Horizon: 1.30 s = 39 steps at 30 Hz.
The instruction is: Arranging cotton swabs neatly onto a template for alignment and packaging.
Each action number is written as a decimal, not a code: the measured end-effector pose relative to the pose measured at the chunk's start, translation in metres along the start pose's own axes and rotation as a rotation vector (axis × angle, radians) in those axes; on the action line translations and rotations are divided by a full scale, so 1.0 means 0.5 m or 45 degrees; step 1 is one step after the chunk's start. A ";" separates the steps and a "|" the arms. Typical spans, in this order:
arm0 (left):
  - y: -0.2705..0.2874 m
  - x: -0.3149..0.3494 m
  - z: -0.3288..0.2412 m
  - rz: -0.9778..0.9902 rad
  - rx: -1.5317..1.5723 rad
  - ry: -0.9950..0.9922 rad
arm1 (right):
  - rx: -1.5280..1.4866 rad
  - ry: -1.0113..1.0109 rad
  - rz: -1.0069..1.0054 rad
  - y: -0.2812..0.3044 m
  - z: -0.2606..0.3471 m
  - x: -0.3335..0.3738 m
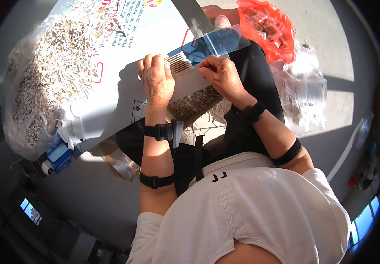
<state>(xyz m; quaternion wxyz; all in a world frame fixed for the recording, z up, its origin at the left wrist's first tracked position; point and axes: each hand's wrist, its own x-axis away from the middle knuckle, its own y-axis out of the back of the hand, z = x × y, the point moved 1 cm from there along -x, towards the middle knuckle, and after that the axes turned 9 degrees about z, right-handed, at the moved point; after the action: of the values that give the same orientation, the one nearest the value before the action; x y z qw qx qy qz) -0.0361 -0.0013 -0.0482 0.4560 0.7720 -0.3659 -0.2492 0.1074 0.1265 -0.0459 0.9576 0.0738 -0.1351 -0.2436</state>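
Observation:
A flat row of cotton swabs (179,65), with white tips and thin brownish sticks, lies side by side between my hands. My left hand (157,79) is closed at the left end of the row, its fingers bent over the swabs and thumb tucked beside them. At the right end, my right hand (223,77) has thumb and forefinger pinched together; what sits in the pinch is too small to make out. A clear bluish plastic piece (209,47) lies just beyond the row, close to my right fingers. Beneath the hands is a white printed board (128,81).
At the left, a clear bag (20,92) bulges with a heap of loose swabs (62,57). More swabs (194,102) lie below the board's near edge. A red bag (289,26) of small packs and a clear plastic bag (308,94) stand at the right. A blue-and-white object (59,154) sits lower left.

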 end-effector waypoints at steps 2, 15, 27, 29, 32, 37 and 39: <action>0.005 0.004 0.003 -0.058 0.030 -0.009 | 0.004 0.005 -0.006 -0.004 0.001 -0.004; 0.065 -0.195 0.143 -0.312 0.122 0.843 | -0.205 -0.034 0.004 0.007 -0.024 -0.008; 0.056 -0.120 0.134 -0.038 0.028 0.177 | -0.333 -0.081 -0.041 0.001 -0.025 -0.011; 0.056 -0.084 0.099 0.075 -0.052 0.016 | -0.370 -0.073 -0.122 -0.002 -0.015 -0.009; 0.052 -0.052 0.068 0.121 0.000 -0.011 | -0.437 0.067 -0.186 -0.018 -0.019 -0.014; 0.025 -0.020 0.042 -0.308 0.417 -0.020 | -0.505 0.363 -0.187 -0.049 -0.010 -0.064; -0.007 -0.003 0.038 -0.324 0.740 0.017 | -0.484 0.495 -0.266 -0.073 -0.001 -0.087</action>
<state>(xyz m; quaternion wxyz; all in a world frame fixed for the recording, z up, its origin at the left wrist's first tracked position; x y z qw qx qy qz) -0.0492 -0.0089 -0.0599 0.1841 0.9112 -0.3193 -0.1842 0.0544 0.1159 -0.0639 0.9319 -0.0484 0.1075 -0.3430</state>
